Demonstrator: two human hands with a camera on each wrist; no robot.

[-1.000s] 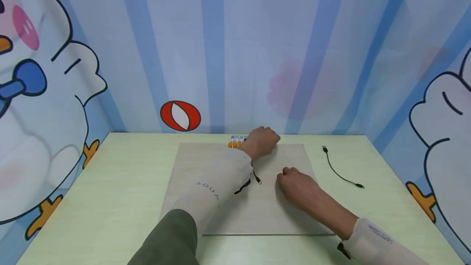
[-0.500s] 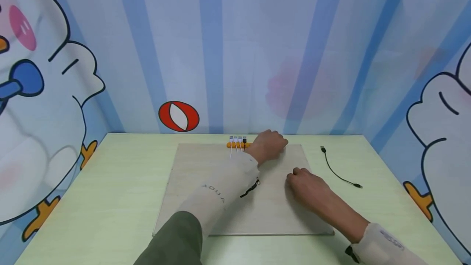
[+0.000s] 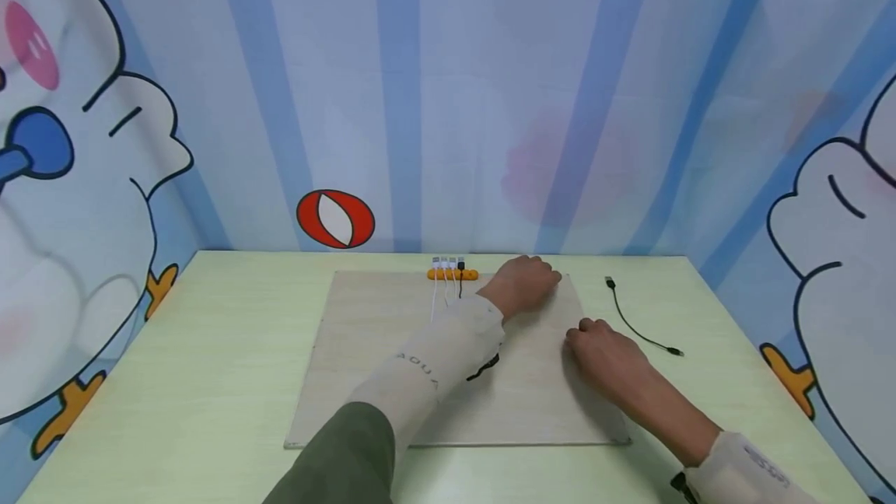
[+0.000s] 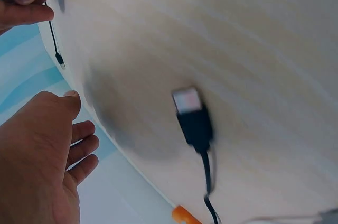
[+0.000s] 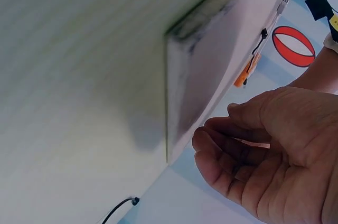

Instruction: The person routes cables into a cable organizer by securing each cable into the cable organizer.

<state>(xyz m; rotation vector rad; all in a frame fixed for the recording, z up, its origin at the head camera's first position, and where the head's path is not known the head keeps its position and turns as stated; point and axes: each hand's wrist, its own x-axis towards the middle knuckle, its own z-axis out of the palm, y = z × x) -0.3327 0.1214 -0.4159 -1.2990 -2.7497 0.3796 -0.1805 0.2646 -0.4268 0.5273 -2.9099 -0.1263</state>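
Observation:
My left hand is over the far right part of the pale board, thumb and fingers loosely bent with nothing between them. A black USB cable lies on the board near it in the left wrist view. My right hand hovers at the board's right edge; its fingers curl loosely around nothing. Beyond it on the table lies another black USB cable. At the board's far edge sits an orange cable holder, with several white cables and one black cable in its slots. My left sleeve hides part of them.
The pale board lies flat on the light table, its raised edge visible in the right wrist view. A blue striped backdrop with printed cartoon figures stands close behind and at both sides.
Both hands have moved to the right, the left one away from the orange holder, which now shows fully with its cables. The black cable on the right has stayed in place.

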